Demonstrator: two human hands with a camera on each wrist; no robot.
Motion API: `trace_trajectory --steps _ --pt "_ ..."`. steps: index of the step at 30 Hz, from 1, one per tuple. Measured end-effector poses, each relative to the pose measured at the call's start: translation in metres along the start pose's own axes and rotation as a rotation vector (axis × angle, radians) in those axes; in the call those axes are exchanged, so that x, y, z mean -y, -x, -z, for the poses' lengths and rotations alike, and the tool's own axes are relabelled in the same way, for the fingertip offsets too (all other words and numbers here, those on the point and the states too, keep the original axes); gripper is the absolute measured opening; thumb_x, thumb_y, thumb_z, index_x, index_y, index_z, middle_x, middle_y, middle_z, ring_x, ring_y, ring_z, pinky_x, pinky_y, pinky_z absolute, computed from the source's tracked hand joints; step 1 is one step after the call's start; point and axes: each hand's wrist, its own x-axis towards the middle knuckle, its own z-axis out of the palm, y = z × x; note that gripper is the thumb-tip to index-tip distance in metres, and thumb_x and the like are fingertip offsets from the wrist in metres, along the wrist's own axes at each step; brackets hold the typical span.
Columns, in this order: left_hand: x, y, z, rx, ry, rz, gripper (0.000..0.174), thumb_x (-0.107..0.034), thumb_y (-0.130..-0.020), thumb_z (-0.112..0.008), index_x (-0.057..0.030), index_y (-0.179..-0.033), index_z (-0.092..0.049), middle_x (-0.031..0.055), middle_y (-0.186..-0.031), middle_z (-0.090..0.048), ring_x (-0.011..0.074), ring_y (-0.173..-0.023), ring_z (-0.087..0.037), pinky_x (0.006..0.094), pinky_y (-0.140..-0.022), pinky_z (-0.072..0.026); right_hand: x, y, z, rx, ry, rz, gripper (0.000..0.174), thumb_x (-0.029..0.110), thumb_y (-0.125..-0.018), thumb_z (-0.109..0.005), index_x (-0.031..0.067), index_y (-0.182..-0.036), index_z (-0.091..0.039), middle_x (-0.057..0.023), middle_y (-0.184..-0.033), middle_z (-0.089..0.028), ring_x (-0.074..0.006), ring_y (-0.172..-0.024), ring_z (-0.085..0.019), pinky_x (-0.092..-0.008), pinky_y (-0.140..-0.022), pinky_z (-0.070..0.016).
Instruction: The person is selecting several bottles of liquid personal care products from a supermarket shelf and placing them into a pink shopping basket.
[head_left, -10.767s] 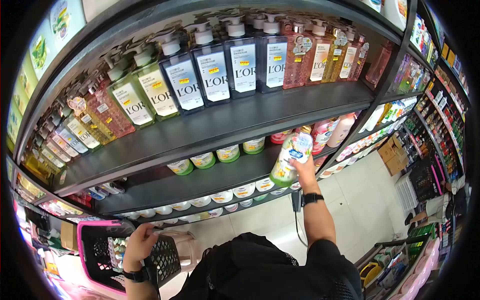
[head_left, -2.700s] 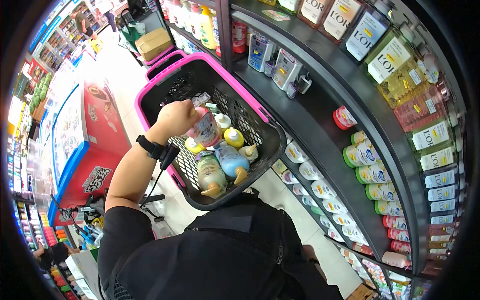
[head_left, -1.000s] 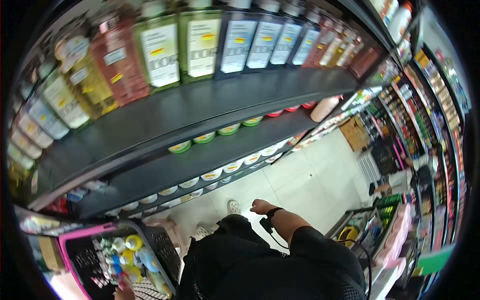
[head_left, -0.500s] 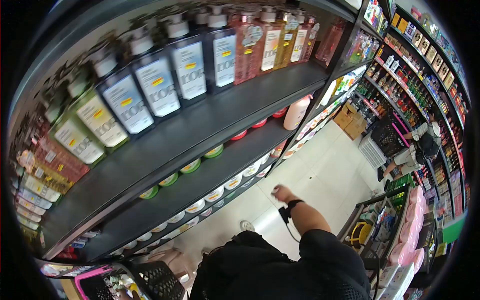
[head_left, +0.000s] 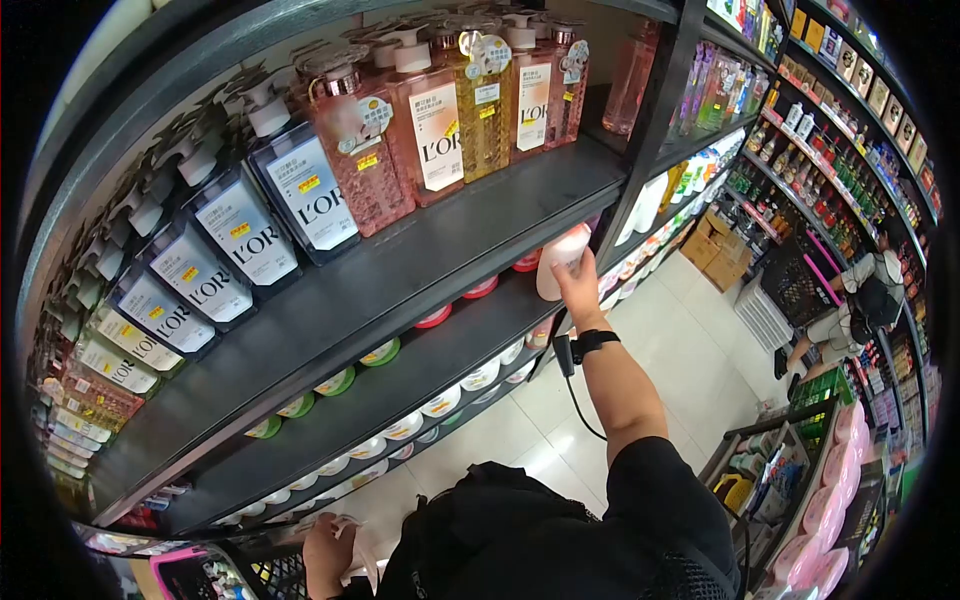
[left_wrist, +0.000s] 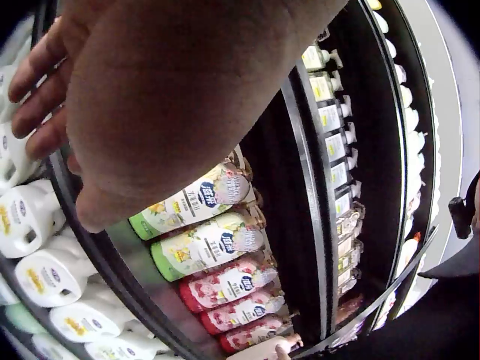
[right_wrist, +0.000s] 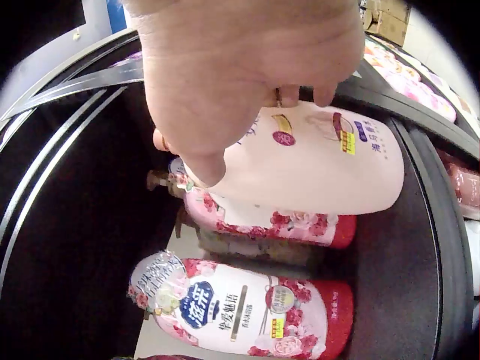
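My right hand grips a pale pink bottle at the right end of the lower shelf. In the right wrist view the same bottle lies tilted across under the palm, thumb on its near side and fingers over the far side. Beside it stands a pink-and-red floral bottle, with another partly hidden behind the pale one. My left hand hangs loosely by the black basket with a pink rim, holding nothing. The left wrist view shows that hand with fingers extended, in front of green-based bottles.
Pump bottles line the upper black shelf, whose edge overhangs the lower row. White jugs fill the level below. A beige stool stands near the basket. To the right are a cart and a person crouching.
My right hand has risen from beside my body to the lower shelf and taken hold of the pale pink bottle. My left hand has come out of the basket. The view has shifted right.
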Motion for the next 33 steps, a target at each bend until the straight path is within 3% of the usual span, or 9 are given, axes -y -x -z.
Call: trace_trajectory --steps 6,14,16,18,20,25,28,31,33 --pt "0.005 0.004 -0.008 0.054 -0.080 0.007 0.048 -0.034 -0.082 -0.071 -0.0025 -0.118 -0.062 0.0215 -0.100 -0.070 0.0405 -0.095 -0.068 0.0479 -0.079 -0.0538 0.033 0.015 -0.008 -0.067 0.339 0.071 0.075 0.019 -0.083 -0.079 -0.0060 -0.140 -0.038 -0.0233 -0.127 -0.060 -0.0308 -0.120 -0.060 -0.0405 -0.103 -0.0461" --pt "-0.011 -0.001 -0.024 0.061 0.013 -0.025 0.054 -0.035 -0.081 -0.071 -0.0032 -0.123 -0.061 0.0215 -0.108 -0.070 0.0404 -0.102 -0.067 0.0490 -0.087 -0.0529 0.010 -0.001 0.010 -0.003 0.067 -0.030 0.063 0.016 -0.093 -0.070 -0.0011 -0.143 -0.034 -0.0080 -0.081 -0.066 -0.0150 -0.070 -0.063 -0.0294 -0.066 -0.0516" --pt "-0.016 0.004 -0.022 0.097 -0.003 0.028 0.056 -0.036 -0.081 -0.073 -0.0049 -0.125 -0.061 0.0208 -0.108 -0.070 0.0391 -0.103 -0.066 0.0486 -0.089 -0.0523 0.013 -0.013 0.019 0.209 -0.108 -0.233 0.061 0.013 -0.093 -0.066 0.0008 -0.144 -0.035 -0.0058 -0.076 -0.062 -0.0125 -0.062 -0.059 -0.0281 -0.056 -0.0490" --pt "-0.012 0.010 -0.025 0.097 -0.014 -0.001 0.056 -0.037 -0.081 -0.073 -0.0054 -0.126 -0.061 0.0198 -0.108 -0.070 0.0391 -0.103 -0.067 0.0490 -0.089 -0.0523 0.020 -0.022 0.023 0.230 -0.098 -0.293 0.051 0.013 -0.089 -0.065 0.0026 -0.136 -0.050 -0.0048 -0.073 -0.059 -0.0117 -0.055 -0.055 -0.0277 -0.045 -0.0452" --pt "-0.011 0.018 -0.024 0.118 -0.001 -0.015 0.055 -0.035 -0.081 -0.074 -0.0050 -0.126 -0.061 0.0198 -0.112 -0.069 0.0396 -0.106 -0.065 0.0496 -0.091 -0.0516 0.032 -0.032 0.031 0.277 0.121 -0.267 0.043 0.016 -0.087 -0.066 0.0026 -0.127 -0.058 -0.0041 -0.072 -0.058 -0.0121 -0.053 -0.054 -0.0285 -0.043 -0.0440" --pt "-0.014 0.043 -0.029 0.128 -0.025 0.028 0.056 -0.034 -0.082 -0.073 -0.0041 -0.127 -0.059 0.0235 -0.115 -0.067 0.0446 -0.106 -0.063 0.0519 -0.091 -0.0515 0.034 -0.054 0.028 0.350 0.151 -0.395 0.034 0.014 -0.085 -0.062 0.0029 -0.117 -0.063 -0.0049 -0.074 -0.060 -0.0142 -0.050 -0.053 -0.0312 -0.042 -0.0439" --pt "-0.003 0.064 -0.042 0.107 -0.095 -0.019 0.054 -0.037 -0.083 -0.071 -0.0052 -0.125 -0.059 0.0231 -0.110 -0.068 0.0448 -0.101 -0.064 0.0523 -0.086 -0.0524 0.008 -0.068 0.027 0.384 0.374 -0.246 0.034 0.018 -0.081 -0.063 -0.0002 -0.111 -0.063 -0.0080 -0.072 -0.065 -0.0198 -0.050 -0.060 -0.0342 -0.044 -0.0485" --pt "0.003 0.076 -0.046 0.149 -0.026 0.053 0.052 -0.044 -0.084 -0.069 -0.0047 -0.117 -0.064 0.0231 -0.102 -0.069 0.0432 -0.097 -0.065 0.0518 -0.084 -0.0520 -0.038 -0.085 0.041 0.566 0.320 -0.050 0.027 0.019 -0.084 -0.064 0.0015 -0.103 -0.067 -0.0024 -0.078 -0.063 -0.0148 -0.064 -0.058 -0.0325 -0.055 -0.0470" --pt "0.005 0.085 -0.043 0.241 -0.009 0.132 0.054 -0.039 -0.086 -0.067 -0.0047 -0.127 -0.060 0.0238 -0.110 -0.068 0.0423 -0.104 -0.064 0.0503 -0.089 -0.0507 -0.056 -0.089 0.049 0.668 0.192 0.007 0.023 0.021 -0.085 -0.065 0.0026 -0.098 -0.069 0.0014 -0.083 -0.061 -0.0115 -0.074 -0.056 -0.0313 -0.062 -0.0461"
